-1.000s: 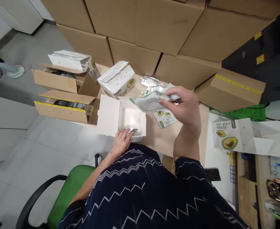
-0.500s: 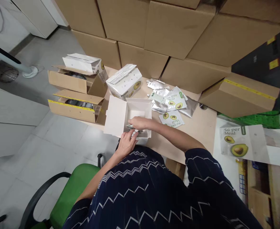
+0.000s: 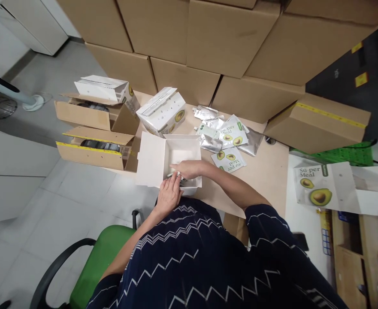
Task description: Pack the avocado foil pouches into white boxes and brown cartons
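Observation:
An open white carton (image 3: pixel 150 158) stands at the table's front edge, its lid flap folded out to the left. Inside its near end lie silvery spouted pouches (image 3: pixel 189 183), mostly covered by my hands. My right hand (image 3: pixel 189 168) reaches into the carton from the right, its fingers closed on a pouch whose white cap shows beside the fingertips. My left hand (image 3: pixel 168 194) rests over the carton's near left corner, fingers stretched out and touching the pouch near its cap.
Loose silver pouches (image 3: pixel 210 143) and printed avocado packets (image 3: pixel 229 159) lie right of the carton. Behind it stands a printed white box (image 3: pixel 162 112). Two open brown boxes (image 3: pixel 89 153) sit at the left. Stacked cardboard boxes (image 3: pixel 182 81) line the back; a green chair (image 3: pixel 103 262) stands front left.
My left hand has shifted slightly inward, its fingers reaching further over the carton's edge. My right hand stays inside, a little lower. The whole view has shifted slightly.

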### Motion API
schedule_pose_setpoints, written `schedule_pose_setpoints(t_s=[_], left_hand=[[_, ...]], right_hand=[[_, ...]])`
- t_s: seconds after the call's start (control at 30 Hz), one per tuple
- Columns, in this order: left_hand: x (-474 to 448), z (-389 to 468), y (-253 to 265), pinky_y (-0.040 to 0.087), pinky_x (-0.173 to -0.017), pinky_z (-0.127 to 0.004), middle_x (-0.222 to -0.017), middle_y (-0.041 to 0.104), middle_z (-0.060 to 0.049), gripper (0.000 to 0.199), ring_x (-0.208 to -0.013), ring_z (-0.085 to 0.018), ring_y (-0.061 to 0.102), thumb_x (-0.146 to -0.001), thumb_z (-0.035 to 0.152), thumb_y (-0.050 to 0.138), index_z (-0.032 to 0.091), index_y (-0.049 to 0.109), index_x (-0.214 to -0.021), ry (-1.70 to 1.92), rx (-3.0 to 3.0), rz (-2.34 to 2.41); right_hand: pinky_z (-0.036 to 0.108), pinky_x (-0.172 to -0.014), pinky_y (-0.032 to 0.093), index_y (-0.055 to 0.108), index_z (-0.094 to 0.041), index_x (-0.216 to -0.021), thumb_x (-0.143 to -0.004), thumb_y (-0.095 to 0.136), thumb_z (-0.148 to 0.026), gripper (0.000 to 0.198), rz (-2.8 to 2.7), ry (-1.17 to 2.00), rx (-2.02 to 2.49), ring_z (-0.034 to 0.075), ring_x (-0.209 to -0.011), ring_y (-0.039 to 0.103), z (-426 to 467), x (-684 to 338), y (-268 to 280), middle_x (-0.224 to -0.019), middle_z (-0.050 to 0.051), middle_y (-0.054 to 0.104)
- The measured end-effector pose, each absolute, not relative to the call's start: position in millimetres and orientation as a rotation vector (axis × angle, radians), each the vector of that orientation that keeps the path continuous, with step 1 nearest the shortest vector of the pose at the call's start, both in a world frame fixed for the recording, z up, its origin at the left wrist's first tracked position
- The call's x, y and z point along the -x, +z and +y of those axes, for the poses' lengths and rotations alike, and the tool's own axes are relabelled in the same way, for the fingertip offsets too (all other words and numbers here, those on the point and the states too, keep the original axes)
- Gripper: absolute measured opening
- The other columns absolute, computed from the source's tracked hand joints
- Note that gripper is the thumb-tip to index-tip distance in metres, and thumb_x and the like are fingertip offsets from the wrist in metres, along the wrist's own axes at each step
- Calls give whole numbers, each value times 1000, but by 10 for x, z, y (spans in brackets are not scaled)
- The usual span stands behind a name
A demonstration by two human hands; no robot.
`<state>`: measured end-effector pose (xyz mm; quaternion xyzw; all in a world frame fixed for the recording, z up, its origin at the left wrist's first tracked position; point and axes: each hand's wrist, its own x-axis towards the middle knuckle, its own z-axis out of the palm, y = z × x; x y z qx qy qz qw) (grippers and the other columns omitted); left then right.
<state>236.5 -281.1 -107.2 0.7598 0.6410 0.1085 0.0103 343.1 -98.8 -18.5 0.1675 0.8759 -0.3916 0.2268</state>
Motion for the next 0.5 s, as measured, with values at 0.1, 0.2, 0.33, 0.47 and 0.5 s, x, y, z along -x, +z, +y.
schedule_pose_setpoints(t_s=[0.1, 0.2, 0.33, 0.47, 0.5], left_hand=[[-2362, -2808, -1049, 41, -104, -44, -151, 45, -22, 56, -125, -31, 57, -95, 30, 50, 9, 42, -147, 304, -2364, 1995], [-2364, -2806, -1027, 41, -103, -44, -152, 45, -21, 55, -124, -30, 57, -96, 31, 50, 12, 44, -147, 290, -2356, 1990], [-2368, -2801, -1015, 42, -101, -44, -151, 46, -20, 50, -121, -31, 59, -96, 31, 50, 13, 49, -143, 278, -2375, 2001], [-2365, -2796, -1030, 43, -99, -44, -150, 47, -21, 49, -120, -31, 60, -96, 30, 51, 14, 49, -142, 284, -2399, 2006], [-2365, -2795, -1034, 43, -99, -44, -150, 47, -21, 49, -120, -31, 60, -96, 30, 51, 15, 48, -142, 286, -2400, 2007]], right_hand=[[26, -66, 46, 62, -19, -128, -91, 52, -24, 38, 2630, -1586, -680, 14, -73, 62, -792, -3734, -76, -94, 7, 72], [26, -67, 48, 62, -24, -123, -95, 49, -42, 36, 2776, -1875, -1476, 12, -68, 60, -376, -4031, -194, -88, 2, 69], [36, -85, 50, 61, -19, -126, -92, 53, -41, 41, 2519, -1217, -2213, 23, -94, 62, 186, -4119, -778, -105, 11, 66], [59, -101, 39, 51, -22, -142, -92, 53, -40, 53, 2111, -889, -2056, 41, -128, 44, 228, -3885, -1368, -149, 20, 38], [65, -101, 35, 50, -23, -142, -94, 50, -40, 52, 2097, -855, -2025, 44, -132, 38, 154, -3820, -1465, -154, 20, 32]])
